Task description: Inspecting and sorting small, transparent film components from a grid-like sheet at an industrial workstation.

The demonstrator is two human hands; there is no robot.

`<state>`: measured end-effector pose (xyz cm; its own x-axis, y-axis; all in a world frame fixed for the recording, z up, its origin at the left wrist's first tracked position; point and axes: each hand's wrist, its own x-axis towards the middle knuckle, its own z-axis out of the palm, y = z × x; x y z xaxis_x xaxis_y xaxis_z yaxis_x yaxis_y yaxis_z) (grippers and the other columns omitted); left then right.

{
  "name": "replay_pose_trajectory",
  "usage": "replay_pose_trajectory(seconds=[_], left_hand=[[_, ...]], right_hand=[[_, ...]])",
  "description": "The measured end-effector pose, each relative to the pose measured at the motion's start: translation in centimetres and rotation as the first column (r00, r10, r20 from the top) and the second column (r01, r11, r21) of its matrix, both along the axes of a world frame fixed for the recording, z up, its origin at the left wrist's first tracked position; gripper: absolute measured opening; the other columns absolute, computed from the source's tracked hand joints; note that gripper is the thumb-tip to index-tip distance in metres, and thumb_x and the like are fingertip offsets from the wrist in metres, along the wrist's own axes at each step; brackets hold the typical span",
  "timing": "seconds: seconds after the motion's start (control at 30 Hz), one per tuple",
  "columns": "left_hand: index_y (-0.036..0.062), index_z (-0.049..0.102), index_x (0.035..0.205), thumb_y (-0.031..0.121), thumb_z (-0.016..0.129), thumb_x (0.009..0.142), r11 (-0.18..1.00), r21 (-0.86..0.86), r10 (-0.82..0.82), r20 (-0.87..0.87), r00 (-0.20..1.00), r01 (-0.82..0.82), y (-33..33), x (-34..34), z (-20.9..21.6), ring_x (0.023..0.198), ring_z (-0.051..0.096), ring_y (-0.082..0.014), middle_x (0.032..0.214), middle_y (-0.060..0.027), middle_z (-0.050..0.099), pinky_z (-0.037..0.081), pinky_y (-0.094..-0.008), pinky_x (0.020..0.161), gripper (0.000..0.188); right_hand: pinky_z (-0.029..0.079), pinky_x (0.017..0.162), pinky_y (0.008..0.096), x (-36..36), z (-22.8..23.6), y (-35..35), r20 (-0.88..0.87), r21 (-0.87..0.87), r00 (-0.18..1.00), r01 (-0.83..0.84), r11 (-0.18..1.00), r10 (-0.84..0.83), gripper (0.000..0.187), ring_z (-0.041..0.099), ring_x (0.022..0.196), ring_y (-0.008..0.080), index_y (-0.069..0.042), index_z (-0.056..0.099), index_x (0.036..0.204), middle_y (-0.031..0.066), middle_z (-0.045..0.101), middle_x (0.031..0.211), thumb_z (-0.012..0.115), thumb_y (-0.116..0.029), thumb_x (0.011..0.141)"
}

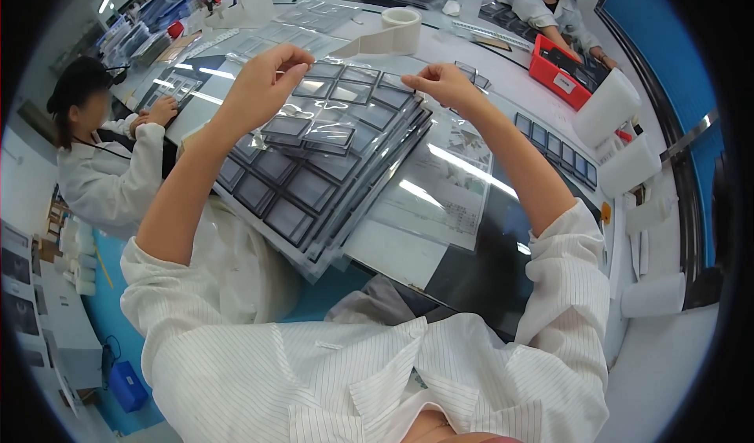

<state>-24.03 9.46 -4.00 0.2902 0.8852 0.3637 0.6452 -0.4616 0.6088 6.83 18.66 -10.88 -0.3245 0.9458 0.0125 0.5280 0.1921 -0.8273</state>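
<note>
My left hand (267, 86) pinches at the far left corner of a stack of trays (275, 172), where glossy clear plastic film (316, 66) shows by the fingertips. Across from it, my right hand (449, 86) is closed in a pinch over the far right corner; what lies between its fingers is too thin to make out. The stack has black-rimmed rectangular compartments with translucent grey panels. A smaller group of dark-framed panels (308, 133) lies on top, under shiny plastic. Just beyond the hands stands a roll of whitish film (401, 28), with a loose strip reaching toward my left hand.
A printed sheet (452, 180) lies under glossy clear material right of the stack. A row of dark-framed panels (555, 151) lies farther right, near white rolls (609, 107) and a red bin (558, 74). Co-workers sit at left (110, 144) and far right (542, 7).
</note>
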Motion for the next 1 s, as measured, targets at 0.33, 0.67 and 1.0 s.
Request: replay_pose_trajectory(seconds=[0.33,0.67,1.0], left_hand=[[0.0017,0.062,0.114,0.013,0.055,0.097,0.997,0.009,0.082,0.052,0.995,-0.083,-0.5,-3.3,-0.2,0.1,0.059,-0.0114,0.107,-0.0055,0.065,0.048,-0.0267,0.086,0.022],[0.002,0.061,0.115,0.015,0.055,0.095,0.995,0.021,0.092,0.126,0.988,-0.095,-1.5,-3.1,-0.5,0.102,0.059,-0.0148,0.107,-0.0072,0.064,0.05,-0.0288,0.088,0.024],[-0.0006,0.059,0.112,0.023,0.062,0.092,0.998,-0.068,0.01,0.083,0.997,-0.005,-2.0,-1.4,-1.4,0.099,0.061,-0.0178,0.106,-0.0106,0.064,0.051,-0.0321,0.085,0.031]], right_hand=[[0.051,0.062,0.0242,-0.6,1.7,-1.4,-0.407,0.484,0.876,-0.034,0.875,0.259,0.022,0.064,0.073,0.0113,-0.002,0.058,0.097,0.0062,0.067,0.087,0.06,-0.024,0.096],[0.058,0.061,0.0264,7.7,10.4,0.9,-0.637,0.555,0.741,0.25,0.794,0.212,0.028,0.067,0.067,0.0144,-0.002,0.049,0.103,0.0137,0.068,0.092,0.052,-0.03,0.1],[0.043,0.049,0.0166,12.5,13.9,0.4,-0.519,0.606,0.823,0.164,0.778,0.232,0.026,0.056,0.058,0.0063,-0.006,0.058,0.101,0.0065,0.069,0.082,0.055,-0.032,0.098]])
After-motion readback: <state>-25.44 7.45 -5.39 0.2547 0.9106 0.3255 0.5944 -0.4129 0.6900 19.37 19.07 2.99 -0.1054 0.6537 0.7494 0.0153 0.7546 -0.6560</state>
